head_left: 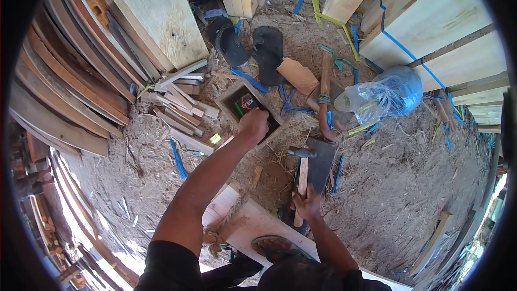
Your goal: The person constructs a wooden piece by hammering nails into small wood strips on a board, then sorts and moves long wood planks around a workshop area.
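Note:
My left hand (254,124) reaches down into a small open wooden box (221,102) on the ground. Its fingers are curled, and what they pinch, if anything, is hidden. Beside them in the box lies a dark packet (245,102) with red and green marks. Closed round the wooden handle of a hammer (303,175) is my right hand (307,203). The hammer's metal head points away from me, over a dark flat slab (323,163) on the soil.
Scrap wood strips (180,102) lie left of the box. Beyond it are black sandals (267,54). At right, a clear plastic jug (401,90) sits by strapped planks (431,56). A wooden-handled tool (325,81) lies between. A handsaw (121,35) leans among boards. My sandalled foot (277,245) rests on a plank.

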A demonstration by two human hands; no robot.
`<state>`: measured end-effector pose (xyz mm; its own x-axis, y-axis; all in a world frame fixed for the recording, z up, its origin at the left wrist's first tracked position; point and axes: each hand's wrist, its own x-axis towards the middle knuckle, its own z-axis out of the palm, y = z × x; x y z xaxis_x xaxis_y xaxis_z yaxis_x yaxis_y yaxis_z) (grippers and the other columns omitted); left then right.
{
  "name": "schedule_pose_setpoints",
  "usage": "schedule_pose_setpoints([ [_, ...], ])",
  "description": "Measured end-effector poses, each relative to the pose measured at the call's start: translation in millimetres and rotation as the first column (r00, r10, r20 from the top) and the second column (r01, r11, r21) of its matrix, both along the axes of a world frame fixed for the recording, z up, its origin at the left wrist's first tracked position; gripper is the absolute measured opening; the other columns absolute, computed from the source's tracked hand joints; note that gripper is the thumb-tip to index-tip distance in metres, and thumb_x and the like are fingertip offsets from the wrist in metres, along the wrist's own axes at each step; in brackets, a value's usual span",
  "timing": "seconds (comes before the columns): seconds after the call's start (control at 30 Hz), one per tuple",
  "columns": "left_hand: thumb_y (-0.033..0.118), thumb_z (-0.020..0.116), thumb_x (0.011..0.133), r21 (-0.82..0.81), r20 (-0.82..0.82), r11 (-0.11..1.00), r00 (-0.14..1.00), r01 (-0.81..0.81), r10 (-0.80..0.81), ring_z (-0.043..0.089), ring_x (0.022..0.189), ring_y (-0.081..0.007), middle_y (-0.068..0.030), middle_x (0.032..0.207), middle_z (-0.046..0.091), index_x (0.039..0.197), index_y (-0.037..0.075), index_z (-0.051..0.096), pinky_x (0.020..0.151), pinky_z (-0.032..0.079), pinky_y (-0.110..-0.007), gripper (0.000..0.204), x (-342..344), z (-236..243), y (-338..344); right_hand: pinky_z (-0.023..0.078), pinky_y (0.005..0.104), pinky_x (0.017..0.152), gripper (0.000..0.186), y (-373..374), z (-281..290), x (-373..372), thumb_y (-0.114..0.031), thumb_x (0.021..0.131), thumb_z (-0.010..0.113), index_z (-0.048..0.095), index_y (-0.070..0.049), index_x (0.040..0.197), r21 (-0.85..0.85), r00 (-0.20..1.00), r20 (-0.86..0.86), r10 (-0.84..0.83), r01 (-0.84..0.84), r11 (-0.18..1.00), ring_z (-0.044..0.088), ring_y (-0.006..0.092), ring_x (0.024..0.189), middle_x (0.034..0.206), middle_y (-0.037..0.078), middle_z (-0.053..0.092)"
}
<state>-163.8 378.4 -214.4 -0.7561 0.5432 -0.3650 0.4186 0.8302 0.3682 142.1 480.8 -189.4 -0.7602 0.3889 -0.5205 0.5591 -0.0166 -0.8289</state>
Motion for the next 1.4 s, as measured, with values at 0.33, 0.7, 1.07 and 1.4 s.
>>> schedule_pose_setpoints([
  [0.33, 0.018, 0.078, 0.075, 0.309, 0.15, 0.946, 0.987, -0.094, 0.049, 0.068, 0.071, -0.0321, -0.0177, 0.075, 0.068, 0.085, 0.003, 0.069, 0.066, 0.052, -0.04, 0.019, -13.1, -1.5, -19.7, 0.053, 0.0311, 0.046, 0.02, 3.2, -0.8, 1.6, -0.012, 0.087, 0.068, 0.051, -0.001, 0.091, 0.015, 1.0, 0.003, 0.02, -0.02, 1.0, 0.067, 0.0168, 0.05, 0.054, 0.007, 0.061],
  [0.7, 0.018, 0.076, 0.082, 0.187, 0.626, 0.889, 0.748, -0.418, 0.22, 0.065, 0.058, -0.0116, -0.006, 0.072, 0.069, 0.085, 0.002, 0.072, 0.051, 0.049, -0.027, 0.017, -29.1, 71.9, -40.6, 0.051, 0.0311, 0.043, 0.019, -0.9, -3.8, 0.5, -0.007, 0.087, 0.066, 0.048, -0.001, 0.086, 0.011, 0.997, -0.082, -0.007, 0.008, 1.0, 0.064, 0.0158, 0.047, 0.053, 0.006, 0.058],
  [1.07, 0.014, 0.074, 0.079, 0.244, 0.38, 0.96, 0.924, -0.137, 0.035, 0.066, 0.069, -0.0173, -0.0093, 0.073, 0.069, 0.081, 0.003, 0.07, 0.065, 0.052, -0.031, 0.012, 55.4, 159.1, -201.2, 0.052, 0.0266, 0.053, 0.03, -62.0, 74.3, -86.0, 0.0, 0.083, 0.069, 0.054, 0.002, 0.108, -0.287, 0.994, -0.108, 0.018, -0.049, 0.957, 0.064, 0.0104, 0.064, 0.074, 0.003, 0.062],
  [1.4, 0.013, 0.075, 0.082, 0.331, 0.601, 0.563, 0.629, -0.757, 0.493, 0.064, 0.068, -0.0106, -0.0045, 0.071, 0.068, 0.087, 0.003, 0.071, 0.062, 0.051, -0.029, 0.011, 109.9, 167.1, -301.0, 0.053, 0.0263, 0.058, 0.034, -197.2, 107.6, -217.1, -0.003, 0.082, 0.074, 0.053, 0.001, 0.109, -0.285, 0.653, -0.146, 0.743, -0.747, 0.601, 0.065, 0.0117, 0.07, 0.087, 0.008, 0.069],
])
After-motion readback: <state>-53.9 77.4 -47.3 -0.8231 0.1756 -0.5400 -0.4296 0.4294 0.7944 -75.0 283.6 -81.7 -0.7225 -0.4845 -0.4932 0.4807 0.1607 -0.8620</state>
